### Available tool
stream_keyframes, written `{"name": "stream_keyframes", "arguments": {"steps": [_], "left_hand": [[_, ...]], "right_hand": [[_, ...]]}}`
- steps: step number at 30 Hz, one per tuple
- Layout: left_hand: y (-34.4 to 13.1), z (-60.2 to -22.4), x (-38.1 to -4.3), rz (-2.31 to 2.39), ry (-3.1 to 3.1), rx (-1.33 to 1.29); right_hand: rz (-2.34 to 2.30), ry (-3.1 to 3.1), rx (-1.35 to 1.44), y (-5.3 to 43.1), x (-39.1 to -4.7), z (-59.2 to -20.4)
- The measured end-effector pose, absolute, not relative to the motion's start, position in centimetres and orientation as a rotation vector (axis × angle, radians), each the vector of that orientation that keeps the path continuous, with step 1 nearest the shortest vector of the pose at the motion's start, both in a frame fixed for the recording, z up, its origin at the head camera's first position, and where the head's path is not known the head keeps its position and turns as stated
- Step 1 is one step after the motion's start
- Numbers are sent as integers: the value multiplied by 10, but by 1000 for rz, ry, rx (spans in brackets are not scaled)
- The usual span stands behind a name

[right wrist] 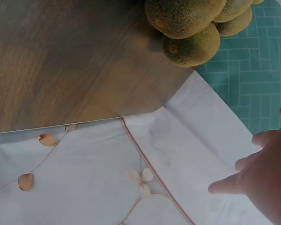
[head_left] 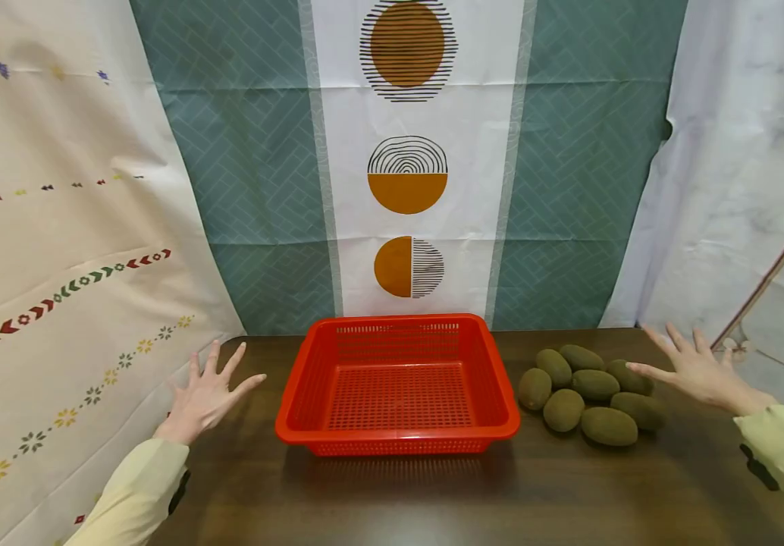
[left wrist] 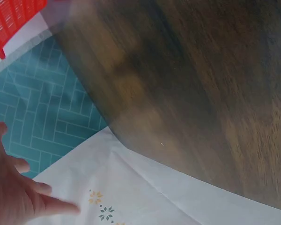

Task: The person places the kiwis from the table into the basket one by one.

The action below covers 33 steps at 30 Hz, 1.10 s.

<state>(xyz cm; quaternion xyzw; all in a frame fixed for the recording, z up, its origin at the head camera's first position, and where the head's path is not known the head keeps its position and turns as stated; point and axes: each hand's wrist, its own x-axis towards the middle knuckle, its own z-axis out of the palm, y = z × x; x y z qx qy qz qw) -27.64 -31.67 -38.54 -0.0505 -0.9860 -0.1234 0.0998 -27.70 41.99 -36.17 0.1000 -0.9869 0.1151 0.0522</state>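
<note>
A red plastic basket [head_left: 397, 435] with slotted walls stands in the middle of the table, and its bare floor shows. To its right lies a group of several brown fuzzy kiwis [head_left: 594, 385], seen close up as kiwis [right wrist: 189, 44] in the right wrist view. My left hand [head_left: 202, 398] is spread over the left side of the table, apart from the basket, holding nothing. On the other side my right hand [head_left: 699, 371] hovers with fingers spread, just right of the kiwis and holding nothing. The left wrist view catches part of the basket [left wrist: 14, 21].
The dark wooden table [head_left: 406, 504] ends at a green and white curtain [head_left: 249, 152] behind the basket. A cream cloth with embroidery [head_left: 58, 227] hangs at the left, and a white floral cloth [head_left: 740, 227] at the right.
</note>
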Motion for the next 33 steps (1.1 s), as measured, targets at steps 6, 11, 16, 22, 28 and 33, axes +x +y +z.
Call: {"name": "stream_keyframes", "arguments": {"steps": [6,11,16,22,28,33], "left_hand": [[-309,-382,-281,-544,-2875,-297],[-299,-387,-288,-754,-2850,-363],[-290,-392,-294,-1029,-2868,-364],[-280,-395,-298,-1631,-2731,-339],[-275,-399,-302,-1815,-2622,-384],[-274,-399,-304,-1880,-2574,-398]], "right_hand": [[571,-2955,373,424,-285,-363],[834,-2893,436,426,-293,-363],[1077,-2896,432,429,-295,-367],[1248,-2870,419,435,-300,-380],[1228,-2898,391,444,-309,-387],[1261,-2924,367,447,-311,-393]]}}
